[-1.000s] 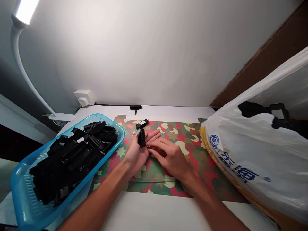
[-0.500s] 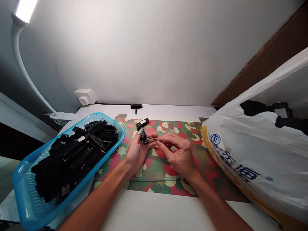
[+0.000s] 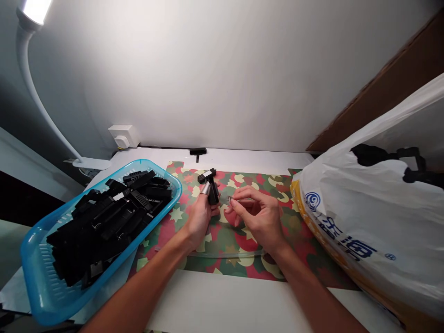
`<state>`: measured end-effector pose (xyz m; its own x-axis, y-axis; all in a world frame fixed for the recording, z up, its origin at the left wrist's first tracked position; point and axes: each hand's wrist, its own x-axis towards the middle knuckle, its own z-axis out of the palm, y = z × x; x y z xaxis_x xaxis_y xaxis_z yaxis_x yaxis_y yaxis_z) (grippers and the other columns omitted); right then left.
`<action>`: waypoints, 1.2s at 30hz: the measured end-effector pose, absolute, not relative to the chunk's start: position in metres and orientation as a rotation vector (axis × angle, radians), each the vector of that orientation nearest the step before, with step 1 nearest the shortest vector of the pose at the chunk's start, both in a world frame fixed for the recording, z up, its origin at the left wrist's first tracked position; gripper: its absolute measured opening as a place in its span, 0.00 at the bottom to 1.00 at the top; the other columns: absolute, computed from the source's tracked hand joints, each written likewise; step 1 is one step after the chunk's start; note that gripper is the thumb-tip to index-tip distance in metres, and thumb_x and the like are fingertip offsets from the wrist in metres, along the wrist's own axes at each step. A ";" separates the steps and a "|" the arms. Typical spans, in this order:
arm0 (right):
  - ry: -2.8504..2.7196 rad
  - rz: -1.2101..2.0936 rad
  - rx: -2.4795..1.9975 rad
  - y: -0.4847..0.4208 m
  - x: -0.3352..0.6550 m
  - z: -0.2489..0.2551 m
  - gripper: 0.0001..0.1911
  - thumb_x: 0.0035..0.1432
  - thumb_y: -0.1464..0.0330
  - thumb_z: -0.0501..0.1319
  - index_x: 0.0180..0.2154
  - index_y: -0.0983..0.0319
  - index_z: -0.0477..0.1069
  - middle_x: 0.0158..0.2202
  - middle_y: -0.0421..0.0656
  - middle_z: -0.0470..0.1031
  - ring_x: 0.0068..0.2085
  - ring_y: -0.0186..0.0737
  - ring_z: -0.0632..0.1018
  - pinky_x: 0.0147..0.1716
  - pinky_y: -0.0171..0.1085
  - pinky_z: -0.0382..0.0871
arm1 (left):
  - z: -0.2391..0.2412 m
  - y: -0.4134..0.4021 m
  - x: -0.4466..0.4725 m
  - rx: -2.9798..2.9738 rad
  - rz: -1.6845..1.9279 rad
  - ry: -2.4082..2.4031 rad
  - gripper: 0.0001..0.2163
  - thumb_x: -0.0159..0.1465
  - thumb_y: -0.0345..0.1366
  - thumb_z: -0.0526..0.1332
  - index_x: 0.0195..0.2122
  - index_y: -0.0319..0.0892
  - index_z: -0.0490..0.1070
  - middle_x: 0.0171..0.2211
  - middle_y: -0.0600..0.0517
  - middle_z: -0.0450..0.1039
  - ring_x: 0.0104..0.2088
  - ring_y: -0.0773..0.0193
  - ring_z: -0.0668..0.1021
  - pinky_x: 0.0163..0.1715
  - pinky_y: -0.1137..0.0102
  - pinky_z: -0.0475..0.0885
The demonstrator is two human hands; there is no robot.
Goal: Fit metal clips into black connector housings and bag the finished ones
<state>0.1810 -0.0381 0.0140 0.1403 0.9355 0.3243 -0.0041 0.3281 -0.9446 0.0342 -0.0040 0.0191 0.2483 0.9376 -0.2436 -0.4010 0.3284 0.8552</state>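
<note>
My left hand is closed around a small black plastic part, with a silver cover on the thumb. Just to the right, my right hand pinches a tiny metal piece between thumb and fingertips; it looks like a small spring, though its shape is hard to make out. The two hands are a short gap apart over the camouflage-patterned mat. Right behind the left thumb lies another black part with a white label. Further back, a black part with a narrow stem rests on the white surface.
At left stands a blue plastic basket heaped with black parts. A large white plastic bag bulges in at right. A lamp and a white plug box are by the back wall.
My right hand has drawn slightly right, away from the left one, with the tiny metal piece. The black part in my left hand has turned more upright.
</note>
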 end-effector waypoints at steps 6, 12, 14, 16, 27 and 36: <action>-1.017 1.032 -1.103 -0.033 0.188 0.012 0.20 0.53 0.57 0.76 0.24 0.62 0.73 0.46 0.51 0.84 0.25 0.43 0.86 0.25 0.40 0.85 | 0.015 -0.004 0.032 0.928 1.104 0.918 0.18 0.63 0.50 0.72 0.48 0.51 0.71 0.34 0.57 0.65 0.31 0.67 0.67 0.33 0.74 0.67; -0.919 1.043 -1.086 -0.026 0.195 0.006 0.17 0.47 0.61 0.79 0.22 0.62 0.77 0.34 0.49 0.85 0.31 0.48 0.88 0.30 0.41 0.87 | 0.018 -0.002 0.032 1.104 1.153 0.919 0.19 0.59 0.44 0.75 0.47 0.47 0.73 0.38 0.54 0.73 0.36 0.65 0.74 0.37 0.72 0.71; -0.916 1.025 -1.058 -0.026 0.195 0.005 0.16 0.47 0.62 0.80 0.21 0.62 0.77 0.32 0.48 0.84 0.33 0.48 0.88 0.29 0.39 0.87 | 0.018 -0.001 0.032 1.124 1.144 0.932 0.18 0.56 0.42 0.77 0.42 0.44 0.73 0.37 0.53 0.75 0.37 0.64 0.76 0.37 0.71 0.73; -0.913 1.019 -1.019 -0.025 0.196 0.005 0.15 0.47 0.62 0.80 0.22 0.62 0.79 0.32 0.46 0.83 0.31 0.44 0.87 0.27 0.37 0.86 | 0.019 0.000 0.031 1.143 1.117 0.957 0.17 0.55 0.42 0.78 0.37 0.42 0.73 0.35 0.52 0.76 0.36 0.62 0.78 0.36 0.70 0.75; -1.025 1.064 -1.020 -0.025 0.194 0.007 0.18 0.50 0.59 0.80 0.27 0.62 0.77 0.32 0.42 0.79 0.26 0.39 0.84 0.27 0.38 0.86 | 0.026 -0.002 0.033 1.027 1.077 1.003 0.17 0.54 0.44 0.78 0.36 0.38 0.78 0.31 0.47 0.83 0.28 0.60 0.84 0.30 0.68 0.81; -1.186 0.997 -1.062 -0.028 0.190 0.008 0.12 0.60 0.61 0.71 0.43 0.59 0.83 0.41 0.44 0.82 0.33 0.43 0.86 0.37 0.44 0.89 | 0.025 0.000 0.031 0.962 1.070 1.046 0.21 0.49 0.46 0.81 0.34 0.37 0.79 0.29 0.46 0.84 0.29 0.54 0.87 0.32 0.64 0.84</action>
<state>0.1896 -0.0278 0.0078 0.1133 0.9709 0.2109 -0.0409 0.2166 -0.9754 0.0305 -0.0004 0.0250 0.1463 0.9722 -0.1826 -0.2046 0.2103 0.9560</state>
